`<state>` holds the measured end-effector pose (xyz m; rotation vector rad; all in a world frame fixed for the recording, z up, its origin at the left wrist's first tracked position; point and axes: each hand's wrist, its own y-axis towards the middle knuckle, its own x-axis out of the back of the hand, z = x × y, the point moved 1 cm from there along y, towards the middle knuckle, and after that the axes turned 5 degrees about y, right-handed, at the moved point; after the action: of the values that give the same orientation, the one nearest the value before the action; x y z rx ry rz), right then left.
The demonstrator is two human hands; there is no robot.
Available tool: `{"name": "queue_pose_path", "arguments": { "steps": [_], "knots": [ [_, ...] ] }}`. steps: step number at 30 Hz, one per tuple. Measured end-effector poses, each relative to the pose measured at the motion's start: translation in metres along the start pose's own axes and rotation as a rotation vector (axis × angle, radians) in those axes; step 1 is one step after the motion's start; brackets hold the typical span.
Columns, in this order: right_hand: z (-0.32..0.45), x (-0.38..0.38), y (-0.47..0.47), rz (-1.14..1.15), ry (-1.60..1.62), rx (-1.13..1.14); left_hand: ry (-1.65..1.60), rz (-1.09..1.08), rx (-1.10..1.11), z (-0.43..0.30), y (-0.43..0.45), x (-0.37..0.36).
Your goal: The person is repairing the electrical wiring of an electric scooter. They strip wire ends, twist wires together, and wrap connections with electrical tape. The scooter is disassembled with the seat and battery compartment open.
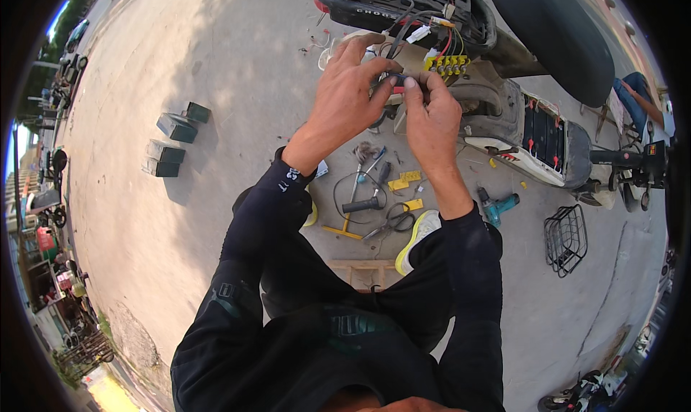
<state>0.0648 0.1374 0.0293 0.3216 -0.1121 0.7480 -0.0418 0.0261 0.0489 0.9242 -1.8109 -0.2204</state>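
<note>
My left hand [345, 91] and my right hand [432, 115] meet in front of the electric scooter's tail section [356, 11]. Thumb and forefinger of each pinch a thin dark wire [398, 79]; whether tape is wrapped on it cannot be made out. Just beyond my right fingers sits a yellow terminal block [447, 65] with metal screws in a row. Loose cables run down from the open tail, and a white plug connector [419, 34] hangs among them. Behind my left fingers, part of a pale item is hidden.
On the ground between my feet lie scissors [386, 223], a handlebar grip [361, 205] with cable, a yellow T-handle tool [343, 230] and yellow pieces [410, 175]. A cordless drill [496, 206] and wire basket [566, 240] lie right. Batteries [178, 128] stand left. A person [637, 101] sits far right.
</note>
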Motion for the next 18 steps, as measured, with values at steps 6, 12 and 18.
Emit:
{"name": "queue_pose_path", "arguments": {
  "steps": [6, 12, 18],
  "knots": [
    [0.001, -0.004, 0.005, 0.032, 0.387, -0.179, -0.057, -0.078, 0.057, 0.001, 0.005, -0.005],
    [0.002, -0.003, 0.007, 0.008, 0.39, -0.21, -0.11, -0.129, 0.076, 0.004, 0.003, -0.007],
    [-0.007, 0.0, 0.01, -0.034, 0.3, -0.099, -0.048, -0.152, -0.028, 0.017, 0.003, -0.013]
  ]
}}
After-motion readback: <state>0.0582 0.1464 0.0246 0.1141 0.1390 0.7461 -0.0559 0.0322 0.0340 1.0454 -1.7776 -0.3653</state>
